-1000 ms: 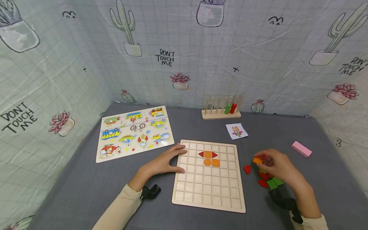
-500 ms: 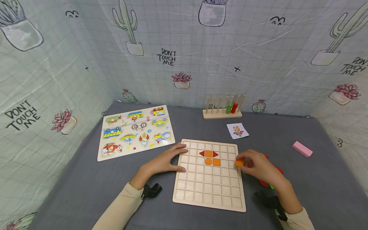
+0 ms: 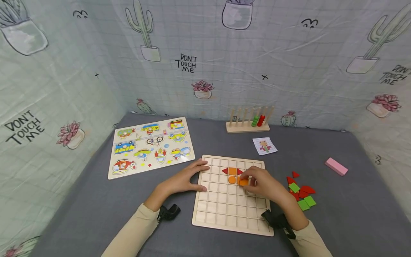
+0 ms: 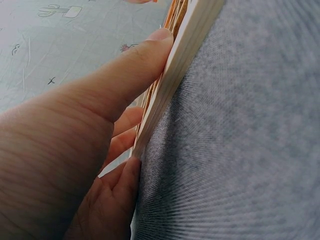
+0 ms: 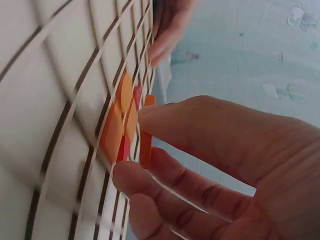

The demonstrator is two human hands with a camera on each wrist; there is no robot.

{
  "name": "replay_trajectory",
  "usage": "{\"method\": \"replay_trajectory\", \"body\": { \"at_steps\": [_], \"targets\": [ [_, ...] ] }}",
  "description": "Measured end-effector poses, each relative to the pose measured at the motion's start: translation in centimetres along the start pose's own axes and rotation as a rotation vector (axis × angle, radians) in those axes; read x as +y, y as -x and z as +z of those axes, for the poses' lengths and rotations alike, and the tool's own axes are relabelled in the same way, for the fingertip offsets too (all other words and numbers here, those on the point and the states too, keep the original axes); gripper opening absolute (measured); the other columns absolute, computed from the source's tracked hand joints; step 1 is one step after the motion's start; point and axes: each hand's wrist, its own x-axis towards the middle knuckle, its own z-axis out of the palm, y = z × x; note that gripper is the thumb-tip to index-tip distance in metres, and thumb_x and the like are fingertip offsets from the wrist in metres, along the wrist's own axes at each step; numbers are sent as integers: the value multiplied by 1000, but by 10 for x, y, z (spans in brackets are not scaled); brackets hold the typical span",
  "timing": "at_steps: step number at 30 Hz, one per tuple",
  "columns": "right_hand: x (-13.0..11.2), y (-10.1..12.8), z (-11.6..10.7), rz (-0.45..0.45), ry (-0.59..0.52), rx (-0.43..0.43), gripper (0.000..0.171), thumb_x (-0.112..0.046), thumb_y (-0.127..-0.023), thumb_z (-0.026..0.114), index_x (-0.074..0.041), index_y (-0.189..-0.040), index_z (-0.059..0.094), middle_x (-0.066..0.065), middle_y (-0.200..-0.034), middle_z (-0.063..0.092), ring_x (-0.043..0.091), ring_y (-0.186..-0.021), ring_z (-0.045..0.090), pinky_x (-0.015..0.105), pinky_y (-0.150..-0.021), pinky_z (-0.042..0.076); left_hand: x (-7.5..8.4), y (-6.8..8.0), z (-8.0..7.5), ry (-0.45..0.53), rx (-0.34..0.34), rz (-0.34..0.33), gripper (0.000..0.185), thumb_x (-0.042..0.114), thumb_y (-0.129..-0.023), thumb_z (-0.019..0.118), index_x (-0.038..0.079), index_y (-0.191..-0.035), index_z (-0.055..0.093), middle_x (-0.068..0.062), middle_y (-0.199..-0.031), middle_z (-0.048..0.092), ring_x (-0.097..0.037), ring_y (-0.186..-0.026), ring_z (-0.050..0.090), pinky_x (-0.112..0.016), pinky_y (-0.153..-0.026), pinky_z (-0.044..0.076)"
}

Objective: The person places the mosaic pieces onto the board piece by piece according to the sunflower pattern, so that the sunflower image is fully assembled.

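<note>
Over wooden grid board [image 3: 232, 210], seemingly flat orange tile [image 5: 145, 142].

We see even, soft, bright light with faint shadows; the head view bows at its edges, and the right wrist view looks blurred, perhaps by motion.
</note>
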Motion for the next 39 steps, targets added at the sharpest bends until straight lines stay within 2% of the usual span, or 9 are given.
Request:
{"method": "replay_trajectory", "body": {
  "at_steps": [4, 10, 17, 20, 25, 32, 39],
  "targets": [
    [-5, -13, 10, -44, 18, 1, 18, -1, -81, 75, -2, -99, 70, 8, -95, 63, 12, -70, 52, 22, -62, 46, -1, 0, 0, -5, 2, 2, 75, 38, -82, 79, 13, -145, 47, -3, -157, 29, -24, -149, 14, -48, -116, 25],
    [-8, -25, 23, -49, 24, 3, 15, 0, -80, 74, -4, -95, 71, 4, -90, 62, 12, -70, 49, 22, -61, 43, -1, -1, 1, -7, -8, 2, 75, 39, -83, 78, 14, -145, 46, -3, -158, 29, -24, -150, 12, -48, -116, 24],
    [-13, -39, 36, -51, 86, 36, 12, 0, -81, 74, -6, -90, 70, 3, -93, 64, 14, -80, 56, 30, -75, 50, -1, 0, -1, -5, 2, 3, 74, 37, -82, 79, 12, -144, 48, -4, -157, 30, -25, -150, 13, -49, -116, 24],
    [-15, -44, 38, -50, 110, 36, 11, 0, -80, 75, -6, -89, 70, 2, -90, 65, 15, -79, 57, 31, -75, 51, 0, 0, -1, -9, 2, 4, 74, 37, -82, 79, 13, -144, 48, -4, -157, 30, -25, -150, 13, -49, -116, 24],
    [-17, -48, 39, -32, 115, 32, 12, 0, -80, 76, -5, -88, 70, 2, -87, 64, 15, -75, 55, 29, -71, 49, -1, 0, -1, -18, 3, 1, 74, 36, -82, 80, 13, -144, 48, -4, -157, 30, -25, -150, 13, -48, -117, 24],
    [-18, -49, 41, 7, 93, 44, 10, -3, -80, 78, -6, -87, 71, 1, -88, 65, 14, -75, 55, 29, -71, 49, 0, 0, 0, -20, 4, -6, 73, 37, -81, 80, 13, -143, 49, -4, -157, 31, -24, -150, 13, -48, -117, 24],
    [-15, -47, 42, -25, 97, 40, 10, -2, -80, 77, -7, -88, 71, 2, -92, 64, 15, -78, 55, 27, -70, 48, 0, 1, 0, -18, 10, -7, 73, 38, -81, 80, 13, -143, 49, -3, -157, 31, -24, -150, 14, -48, -116, 24]
  ]
}}
